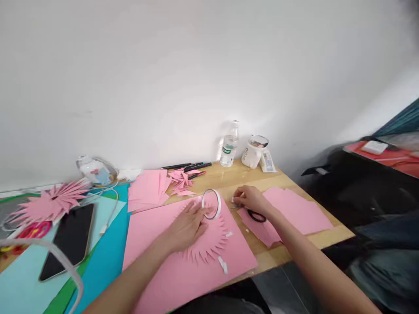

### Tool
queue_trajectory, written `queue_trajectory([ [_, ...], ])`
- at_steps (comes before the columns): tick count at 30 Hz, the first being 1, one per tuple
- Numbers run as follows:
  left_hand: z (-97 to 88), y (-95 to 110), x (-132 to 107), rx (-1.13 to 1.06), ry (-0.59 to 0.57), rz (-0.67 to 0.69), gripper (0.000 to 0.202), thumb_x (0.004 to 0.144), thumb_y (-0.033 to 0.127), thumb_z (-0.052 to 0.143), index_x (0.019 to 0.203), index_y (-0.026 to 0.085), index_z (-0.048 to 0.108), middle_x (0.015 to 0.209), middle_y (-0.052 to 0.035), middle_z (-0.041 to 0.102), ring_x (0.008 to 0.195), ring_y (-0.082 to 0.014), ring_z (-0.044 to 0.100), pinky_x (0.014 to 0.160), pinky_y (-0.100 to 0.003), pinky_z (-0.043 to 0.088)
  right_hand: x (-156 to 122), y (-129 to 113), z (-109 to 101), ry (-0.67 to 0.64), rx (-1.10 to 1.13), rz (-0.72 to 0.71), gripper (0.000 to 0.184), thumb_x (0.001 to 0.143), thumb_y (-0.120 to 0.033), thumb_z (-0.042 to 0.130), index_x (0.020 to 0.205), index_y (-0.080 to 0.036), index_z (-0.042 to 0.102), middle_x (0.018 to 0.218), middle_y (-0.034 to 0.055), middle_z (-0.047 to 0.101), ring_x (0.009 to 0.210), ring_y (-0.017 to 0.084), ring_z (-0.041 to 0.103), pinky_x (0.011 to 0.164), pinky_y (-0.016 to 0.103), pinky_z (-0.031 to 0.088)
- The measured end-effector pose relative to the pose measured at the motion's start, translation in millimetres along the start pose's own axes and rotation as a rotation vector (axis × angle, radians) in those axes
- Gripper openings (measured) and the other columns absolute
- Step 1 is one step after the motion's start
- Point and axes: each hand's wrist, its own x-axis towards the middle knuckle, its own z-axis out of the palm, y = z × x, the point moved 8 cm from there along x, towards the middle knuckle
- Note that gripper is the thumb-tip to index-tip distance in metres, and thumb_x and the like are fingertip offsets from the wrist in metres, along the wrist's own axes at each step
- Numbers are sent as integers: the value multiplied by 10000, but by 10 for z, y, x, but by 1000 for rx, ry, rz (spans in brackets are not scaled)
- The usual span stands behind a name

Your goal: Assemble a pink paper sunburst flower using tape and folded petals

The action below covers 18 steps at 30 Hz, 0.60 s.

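My left hand (188, 224) lies over a pink fringed paper rosette (209, 244) on a large pink sheet (147, 244). Its fingertips hold a roll of white tape (219, 208), tipped up on edge. My right hand (250, 198) is closed in a pinch above the table, with a small white piece (233, 199) at its fingertips. Below that hand are scissors with a black handle (257, 216), partly hidden by the wrist and resting on pink paper (266, 233). Small white strips (223, 264) lie on the large sheet beside the rosette.
Pink sheets (149, 187), folded pink pieces (180, 181) and pens (196, 166) lie behind. A water bottle (229, 146) and white mug (252, 153) stand by the wall. To the left are a phone (70, 237), another rosette (52, 203) and a cable (113, 207).
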Motion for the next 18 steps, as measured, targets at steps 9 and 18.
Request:
queue_trajectory([
  [9, -102, 53, 14, -36, 37, 5, 353, 932, 282, 364, 1267, 192, 434, 1316, -71, 540, 1330, -241, 348, 1129, -475, 219, -87, 53, 69, 47, 4, -19, 167, 780, -324, 543, 788, -177, 620, 754, 41, 656, 647, 163, 579, 590, 257, 410],
  [18, -94, 41, 11, -40, 8, -17, 393, 931, 296, 363, 1309, 195, 401, 1343, -82, 516, 1345, -247, 320, 1124, -487, 213, -181, -10, 65, 63, 167, -11, 173, 855, -356, 419, 778, -209, 468, 695, -11, 583, 626, 150, 565, 609, 279, 419],
])
